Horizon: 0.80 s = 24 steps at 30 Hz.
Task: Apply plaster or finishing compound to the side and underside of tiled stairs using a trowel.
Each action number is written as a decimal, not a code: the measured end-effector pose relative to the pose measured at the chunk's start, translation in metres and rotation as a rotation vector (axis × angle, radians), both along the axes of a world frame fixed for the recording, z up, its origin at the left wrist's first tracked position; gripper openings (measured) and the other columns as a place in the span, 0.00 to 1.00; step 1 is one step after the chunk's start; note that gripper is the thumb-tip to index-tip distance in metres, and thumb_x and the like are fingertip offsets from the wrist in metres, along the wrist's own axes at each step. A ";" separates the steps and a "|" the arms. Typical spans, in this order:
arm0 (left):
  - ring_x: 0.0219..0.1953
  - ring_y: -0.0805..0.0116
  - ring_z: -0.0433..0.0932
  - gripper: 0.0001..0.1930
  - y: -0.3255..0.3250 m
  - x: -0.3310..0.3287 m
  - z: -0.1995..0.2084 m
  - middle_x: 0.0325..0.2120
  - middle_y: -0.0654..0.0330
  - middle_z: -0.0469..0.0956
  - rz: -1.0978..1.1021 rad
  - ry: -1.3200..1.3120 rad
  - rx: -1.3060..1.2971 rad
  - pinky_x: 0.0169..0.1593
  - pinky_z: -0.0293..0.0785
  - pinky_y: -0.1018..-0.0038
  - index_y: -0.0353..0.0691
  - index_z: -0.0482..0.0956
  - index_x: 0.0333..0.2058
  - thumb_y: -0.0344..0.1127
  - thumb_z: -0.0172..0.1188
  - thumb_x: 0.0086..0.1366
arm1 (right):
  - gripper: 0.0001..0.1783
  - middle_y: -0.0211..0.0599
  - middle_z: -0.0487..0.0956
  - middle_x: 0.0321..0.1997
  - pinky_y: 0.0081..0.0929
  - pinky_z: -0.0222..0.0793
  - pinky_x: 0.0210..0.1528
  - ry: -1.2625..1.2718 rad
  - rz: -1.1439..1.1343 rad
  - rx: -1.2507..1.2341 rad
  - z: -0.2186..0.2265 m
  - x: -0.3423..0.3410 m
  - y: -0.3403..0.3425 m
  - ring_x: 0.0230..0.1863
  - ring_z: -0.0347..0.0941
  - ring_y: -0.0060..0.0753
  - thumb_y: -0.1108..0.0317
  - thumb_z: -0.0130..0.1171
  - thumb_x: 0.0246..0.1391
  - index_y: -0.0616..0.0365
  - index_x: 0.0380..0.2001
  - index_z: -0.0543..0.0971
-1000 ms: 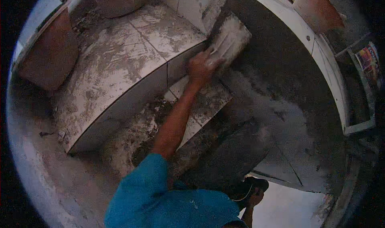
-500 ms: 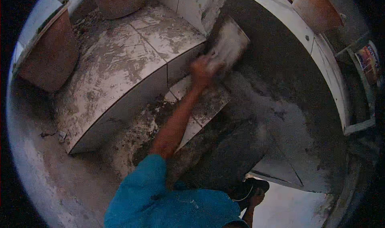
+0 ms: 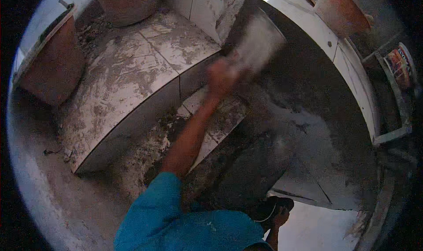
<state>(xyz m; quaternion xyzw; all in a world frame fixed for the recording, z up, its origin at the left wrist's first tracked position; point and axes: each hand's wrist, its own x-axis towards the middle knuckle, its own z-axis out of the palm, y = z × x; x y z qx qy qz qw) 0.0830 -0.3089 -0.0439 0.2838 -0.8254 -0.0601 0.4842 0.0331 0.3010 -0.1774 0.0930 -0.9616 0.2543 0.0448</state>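
Grey-smeared white-tiled step (image 3: 125, 76); left hand (image 3: 221, 77) grips pale rectangular float (image 3: 262, 40), both blurred; right hand (image 3: 281, 217) against black rounded object (image 3: 285, 202), identity unclear, cannot tell grip.

A building site, this: mortar (image 3: 99, 35) smeared over the tiled step (image 3: 116, 94), tub (image 3: 128, 6) at its far edge, grey render (image 3: 315, 63) alongside!

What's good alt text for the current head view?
A person's left hand grips a pale, flat trowel, blurred, over a dark cement surface beside a smeared tile step. The right hand is at a dark object, lower right. Two buckets sit at upper left.
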 end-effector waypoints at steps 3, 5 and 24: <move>0.32 0.58 0.77 0.21 -0.009 0.016 0.057 0.29 0.50 0.77 -0.018 0.391 0.378 0.37 0.72 0.67 0.39 0.79 0.33 0.52 0.62 0.48 | 0.24 0.53 0.74 0.37 0.42 0.63 0.44 0.004 -0.040 -0.069 -0.001 -0.001 0.001 0.40 0.68 0.52 0.51 0.53 0.49 0.66 0.33 0.76; 0.32 0.58 0.77 0.22 -0.008 0.016 0.058 0.29 0.49 0.77 -0.060 0.407 0.508 0.37 0.72 0.67 0.39 0.79 0.34 0.52 0.62 0.48 | 0.24 0.53 0.74 0.37 0.42 0.63 0.43 -0.061 -0.108 0.008 0.000 -0.002 -0.003 0.40 0.68 0.52 0.52 0.53 0.48 0.67 0.32 0.76; 0.28 0.61 0.77 0.24 0.045 -0.009 0.083 0.26 0.51 0.77 -0.227 0.453 0.381 0.31 0.72 0.69 0.36 0.78 0.35 0.51 0.63 0.47 | 0.24 0.52 0.73 0.40 0.44 0.60 0.48 0.001 -0.090 0.109 -0.025 -0.007 0.015 0.44 0.67 0.52 0.51 0.51 0.50 0.63 0.38 0.74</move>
